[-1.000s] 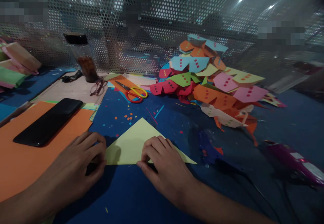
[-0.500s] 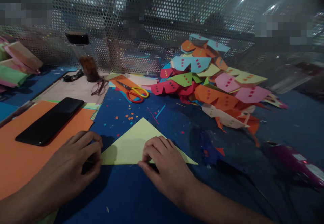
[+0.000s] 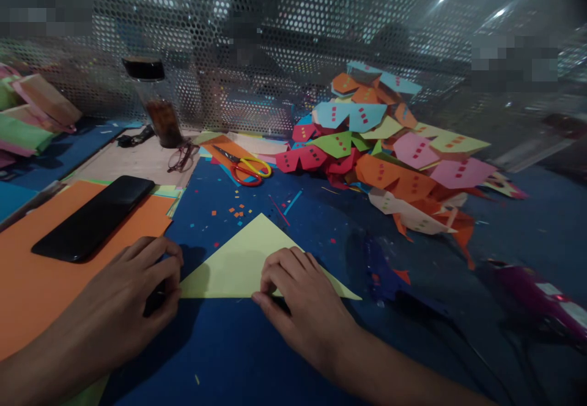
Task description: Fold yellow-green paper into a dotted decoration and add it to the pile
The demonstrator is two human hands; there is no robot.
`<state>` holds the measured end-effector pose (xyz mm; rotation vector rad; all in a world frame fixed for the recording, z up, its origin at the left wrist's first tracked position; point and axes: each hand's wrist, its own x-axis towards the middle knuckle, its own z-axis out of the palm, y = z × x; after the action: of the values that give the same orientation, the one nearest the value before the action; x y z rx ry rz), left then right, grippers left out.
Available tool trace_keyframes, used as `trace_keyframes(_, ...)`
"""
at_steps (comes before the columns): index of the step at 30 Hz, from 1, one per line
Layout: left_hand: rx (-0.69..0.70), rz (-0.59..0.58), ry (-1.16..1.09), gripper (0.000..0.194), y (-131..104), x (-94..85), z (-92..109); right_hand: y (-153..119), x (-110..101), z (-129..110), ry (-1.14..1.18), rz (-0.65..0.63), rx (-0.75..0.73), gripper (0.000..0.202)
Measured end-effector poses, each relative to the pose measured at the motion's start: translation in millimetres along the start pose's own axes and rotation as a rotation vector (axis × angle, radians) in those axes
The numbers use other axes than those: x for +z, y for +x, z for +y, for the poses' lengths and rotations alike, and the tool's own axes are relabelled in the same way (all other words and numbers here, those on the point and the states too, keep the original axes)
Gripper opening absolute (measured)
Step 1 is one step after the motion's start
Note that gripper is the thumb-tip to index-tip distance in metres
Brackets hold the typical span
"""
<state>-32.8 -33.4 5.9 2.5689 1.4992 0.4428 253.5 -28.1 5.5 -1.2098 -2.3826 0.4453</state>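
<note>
A pale yellow sheet of paper (image 3: pixel 238 265), folded into a triangle, lies on the blue table with its peak pointing away from me. At its left corner my left hand (image 3: pixel 142 284) is closed, thumb and fingertips pinched together at the tip and covering it. My right hand (image 3: pixel 298 296) rests on the right half of the triangle, its fingers curled over the paper and the thumb at the lower folded edge near the middle. The paper's right corner sticks out beside the right wrist.
Orange sheets (image 3: pixel 137 222) carry a black phone (image 3: pixel 94 217) on the left. Farther back are a bottle (image 3: pixel 158 106), glasses (image 3: pixel 182 155) and scissors (image 3: pixel 247 170). A heap of folded paper shapes (image 3: pixel 394 155) lies back right. Nearer are a blue glue gun (image 3: pixel 385 277) and a magenta object (image 3: pixel 541 296).
The view has shifted very slightly. My left hand has slid a touch left along the folded edge, while my right hand stays in place on the paper.
</note>
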Motion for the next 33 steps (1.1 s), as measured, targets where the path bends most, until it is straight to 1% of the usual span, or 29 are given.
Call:
trace_keyframes(3,0.011,-0.013,0.009,0.014,0,-0.9,-3,1,0,0,0.000,-0.002,0.000,0.015)
trace_keyframes(4,-0.002,0.001,0.014,0.014,0,-1.3,-5,1,0,0,-0.003,-0.002,0.001,0.015)
trace_keyframes(6,0.020,-0.022,0.001,0.014,-1,-2.0,-7,1,-1,0,-0.008,-0.002,0.002,0.015)
trace_keyframes(9,-0.005,-0.021,0.002,0.014,-2,-2.7,-8,1,-1,0,-0.008,-0.003,-0.001,0.015)
trace_keyframes(12,0.017,-0.037,0.010,0.014,-3,-2.2,-9,1,-1,-1,-0.012,0.008,-0.013,0.016)
trace_keyframes(17,-0.038,-0.009,0.027,0.019,-6,0.2,-11,2,-1,-1,-0.015,0.005,-0.007,0.015)
trace_keyframes(23,-0.007,-0.065,0.052,0.010,-9,0.5,-22,2,-2,-2,-0.012,-0.016,0.015,0.013)
trace_keyframes(27,-0.003,-0.044,0.042,0.009,-10,-0.3,-19,1,-1,-1,-0.011,-0.008,0.004,0.013)
trace_keyframes(30,-0.039,-0.019,0.023,0.012,-9,-1.4,-15,1,-1,-1,-0.015,-0.004,0.005,0.014)
trace_keyframes(33,-0.022,-0.036,0.026,0.009,-9,-2.2,-18,1,-2,-1,-0.016,-0.008,0.001,0.015)
